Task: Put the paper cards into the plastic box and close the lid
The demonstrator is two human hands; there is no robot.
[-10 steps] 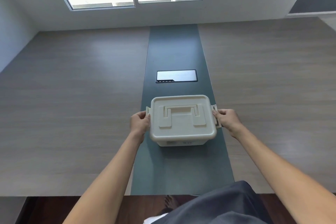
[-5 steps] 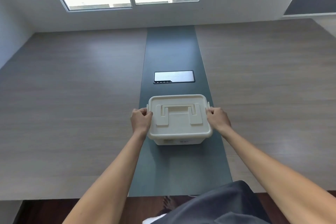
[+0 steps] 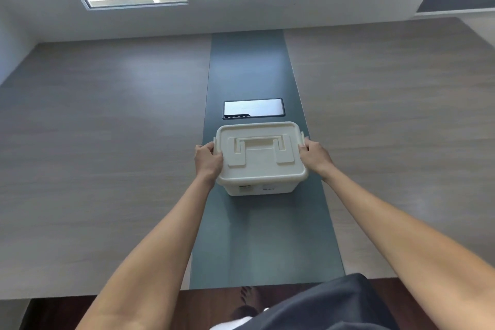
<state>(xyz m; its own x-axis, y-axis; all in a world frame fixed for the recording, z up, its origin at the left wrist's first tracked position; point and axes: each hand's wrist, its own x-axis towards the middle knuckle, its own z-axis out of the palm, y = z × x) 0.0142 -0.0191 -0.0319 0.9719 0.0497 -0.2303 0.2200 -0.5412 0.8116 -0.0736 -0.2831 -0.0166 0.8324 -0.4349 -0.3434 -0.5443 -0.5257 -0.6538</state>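
A cream plastic box (image 3: 261,187) stands on the dark green centre strip of the table, with its lid (image 3: 261,166) lying flat on top and the carry handle folded down. My left hand (image 3: 207,159) presses against the lid's left edge at the side latch. At the right edge, my right hand (image 3: 314,155) grips the other side latch in the same way. No paper cards are visible; the inside of the box is hidden by the lid.
A black-framed cable hatch (image 3: 253,108) is set into the green strip (image 3: 257,236) just behind the box. Wide wooden table surfaces (image 3: 107,155) spread to the left and right. The table's front edge is close to my body. A window is on the far wall.
Both hands have shifted from the flipped-out side latches up onto the lid's edges. The latches now sit closer against the box. The box has stayed in place.
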